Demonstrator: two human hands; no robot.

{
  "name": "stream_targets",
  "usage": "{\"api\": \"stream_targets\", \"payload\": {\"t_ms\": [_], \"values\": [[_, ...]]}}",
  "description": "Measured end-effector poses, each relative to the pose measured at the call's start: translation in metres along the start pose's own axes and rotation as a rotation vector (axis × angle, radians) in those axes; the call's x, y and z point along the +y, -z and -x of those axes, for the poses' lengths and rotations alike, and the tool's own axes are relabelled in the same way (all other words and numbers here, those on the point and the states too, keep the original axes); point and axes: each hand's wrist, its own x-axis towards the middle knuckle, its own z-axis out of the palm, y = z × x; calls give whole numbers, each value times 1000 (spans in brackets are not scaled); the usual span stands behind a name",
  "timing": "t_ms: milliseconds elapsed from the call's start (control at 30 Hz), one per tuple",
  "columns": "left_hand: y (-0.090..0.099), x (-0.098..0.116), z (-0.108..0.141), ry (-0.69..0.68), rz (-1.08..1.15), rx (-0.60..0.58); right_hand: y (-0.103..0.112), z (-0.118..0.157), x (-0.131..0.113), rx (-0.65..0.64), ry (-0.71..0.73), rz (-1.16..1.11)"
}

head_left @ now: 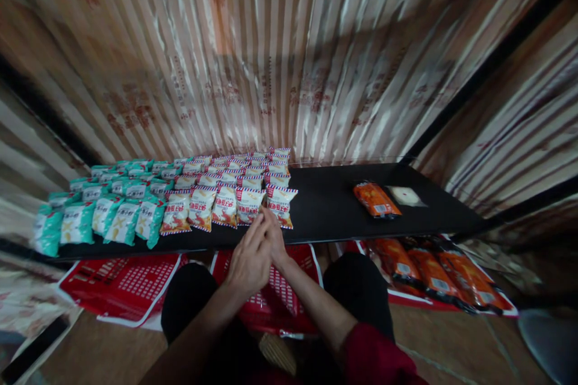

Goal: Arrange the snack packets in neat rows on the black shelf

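Note:
My left hand (pixel 249 257) and my right hand (pixel 274 239) are pressed together in front of the shelf's front edge, with fingers closed and lying against each other. Nothing shows between them, though the palms are hidden. The fingertips overlap the lower edge of a white snack bag (pixel 250 200) with red lettering; whether they touch it I cannot tell. Rows of the same white snack bags (pixel 224 202) stand behind and to the left. Farther left are rows of teal snack bags (pixel 121 221). All of them rest on a black shelf (pixel 323 201).
Right on the shelf lie an orange snack packet (pixel 376 199) and a small white flat item (pixel 405 195). Below are red bags (pixel 124 286) and more orange packets (pixel 433 277). Striped, shiny sheeting (pixel 271 54) hangs behind, between dark frame bars (pixel 487 66). A dark flat object (pixel 36 349) is at lower left.

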Motion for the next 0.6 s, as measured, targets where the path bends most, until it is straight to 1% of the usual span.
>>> {"api": "stream_targets", "payload": {"t_ms": [67,133,233,333,400,500,600], "values": [[-15,-26,-5,26,-87,46,12,6,0,21,11,-49],[-29,-50,-3,-11,-191,36,26,11,1,40,14,-73],[-43,-73,1,-24,-282,30,48,15,9,111,-29,-38],[-49,-82,-5,-48,-319,48,63,13,22,181,-93,25],[-51,-85,-14,-89,-327,40,69,9,32,193,-116,59],[-54,-91,-28,-129,-345,39,69,5,46,172,-134,100],[-56,-97,-37,-152,-375,57,63,1,55,134,-167,129]]}}
